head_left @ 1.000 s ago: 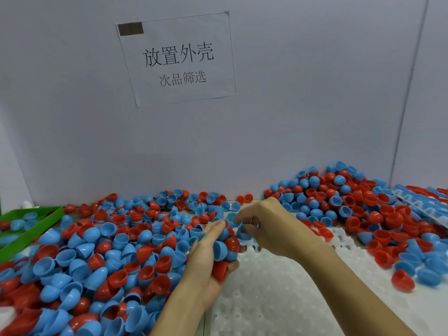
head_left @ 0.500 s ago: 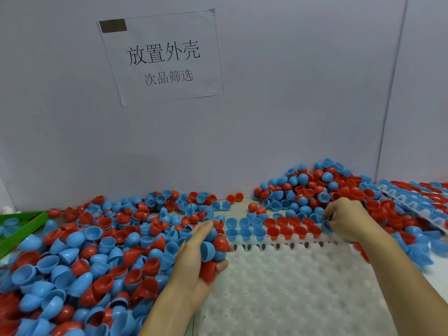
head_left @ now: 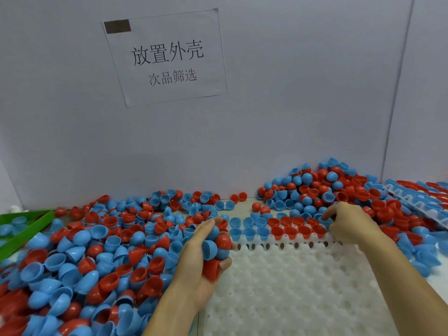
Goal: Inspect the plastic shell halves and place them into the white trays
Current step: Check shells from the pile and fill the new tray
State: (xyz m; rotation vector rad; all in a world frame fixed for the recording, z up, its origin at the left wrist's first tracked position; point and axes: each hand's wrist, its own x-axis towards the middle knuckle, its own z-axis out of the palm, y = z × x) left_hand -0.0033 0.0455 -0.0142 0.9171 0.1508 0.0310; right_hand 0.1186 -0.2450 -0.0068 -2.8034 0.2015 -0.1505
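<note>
The left hand (head_left: 198,260) is cradling a handful of shell halves (head_left: 214,248), red and blue, at the left edge of the white tray (head_left: 291,287). The right hand (head_left: 349,224), fingers curled, is touching a blue shell (head_left: 324,220) at the right end of the tray's far rows, where blue and red shells are sitting in pockets. Loose shell piles (head_left: 97,251) are lying on both sides. A paper sign (head_left: 167,57) is hanging on the wall, and a green tray (head_left: 26,229) is sitting far left.

Left hand (head_left: 198,258), right hand (head_left: 349,224): bare forearms (sleeveless to frame edge).
</note>
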